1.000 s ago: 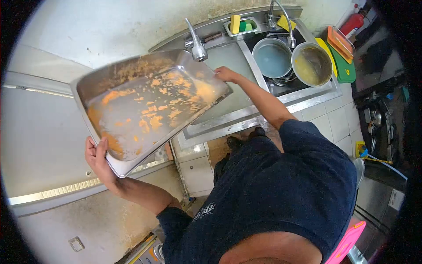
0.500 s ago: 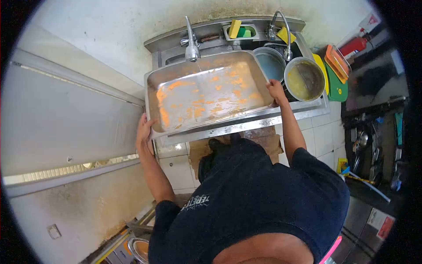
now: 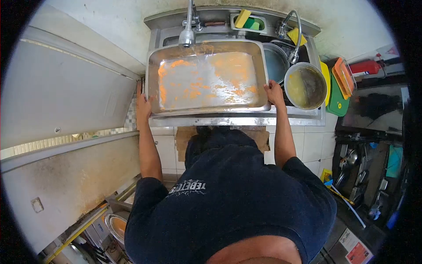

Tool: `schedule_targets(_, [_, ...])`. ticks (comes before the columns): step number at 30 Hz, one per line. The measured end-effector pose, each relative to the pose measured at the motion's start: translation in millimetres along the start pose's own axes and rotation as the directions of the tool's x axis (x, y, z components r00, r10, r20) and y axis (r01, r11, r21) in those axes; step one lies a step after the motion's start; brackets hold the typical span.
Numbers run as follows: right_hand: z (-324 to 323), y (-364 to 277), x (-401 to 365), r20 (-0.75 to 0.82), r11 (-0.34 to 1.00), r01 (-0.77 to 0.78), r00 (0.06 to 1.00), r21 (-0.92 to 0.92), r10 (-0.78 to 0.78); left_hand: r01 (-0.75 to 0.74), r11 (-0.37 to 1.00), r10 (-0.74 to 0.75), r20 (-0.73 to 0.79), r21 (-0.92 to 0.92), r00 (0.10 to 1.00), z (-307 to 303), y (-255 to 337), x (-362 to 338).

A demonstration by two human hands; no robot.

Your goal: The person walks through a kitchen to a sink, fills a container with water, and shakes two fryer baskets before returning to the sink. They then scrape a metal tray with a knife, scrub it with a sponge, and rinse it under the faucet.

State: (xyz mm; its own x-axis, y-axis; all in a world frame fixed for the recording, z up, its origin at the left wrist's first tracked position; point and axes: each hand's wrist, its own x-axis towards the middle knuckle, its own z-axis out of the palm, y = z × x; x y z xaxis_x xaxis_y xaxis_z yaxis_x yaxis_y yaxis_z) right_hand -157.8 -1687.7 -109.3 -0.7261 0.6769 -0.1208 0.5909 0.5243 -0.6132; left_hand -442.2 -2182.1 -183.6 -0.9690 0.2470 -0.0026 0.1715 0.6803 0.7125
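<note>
Metal pan, just one, between the fingers.
Left fingers and right fingers grip its ends; two pots near the right fingers.

A stainless-steel sink counter stretches beyond the left hand and right hand. Right of the right hand sits a round metal pot of cloudy yellowish liquid.

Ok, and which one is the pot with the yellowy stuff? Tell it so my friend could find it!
Start at the metal sink counter, then look just right of the big rectangular pan. The round pot there has yellowish liquid inside; the other pot, partly hidden by the pan, has bluish liquid.
</note>
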Motion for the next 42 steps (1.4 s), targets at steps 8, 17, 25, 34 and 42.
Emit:
schedule_targets(8, [-7, -81, 38, -0.184, 0.94, 0.333, 0.931, 0.08, -0.315, 0.056, 0.997, -0.05, -0.106, 0.052, 0.993, -11, 61, -25])
schedule_targets(17, [53, -136, 100, 0.146, 0.908, 0.349, 0.911, 0.23, -0.387, 0.117, 0.969, -0.101, -0.084, 0.218, 0.991, -13, 81, -24])
schedule_targets(25, [79, -201, 191, 0.024, 0.889, 0.444, 0.893, 0.11, -0.449, 0.127, 0.903, -0.104, -0.078, 0.41, 0.992, -6, 44, -16])
schedule_targets(34, [158, -189, 312, 0.248, 0.77, 0.396, 0.918, -0.5, -0.31, 0.197, 0.928, -0.168, -0.117, 0.315, 0.979, -15, 84, -25])
schedule_targets(42, [126, -200, 305, 0.446, 0.556, 0.614, 0.789, -0.56, -0.423, 0.193, 0.904, -0.159, -0.12, 0.382, 0.98, -2, 46, -19])
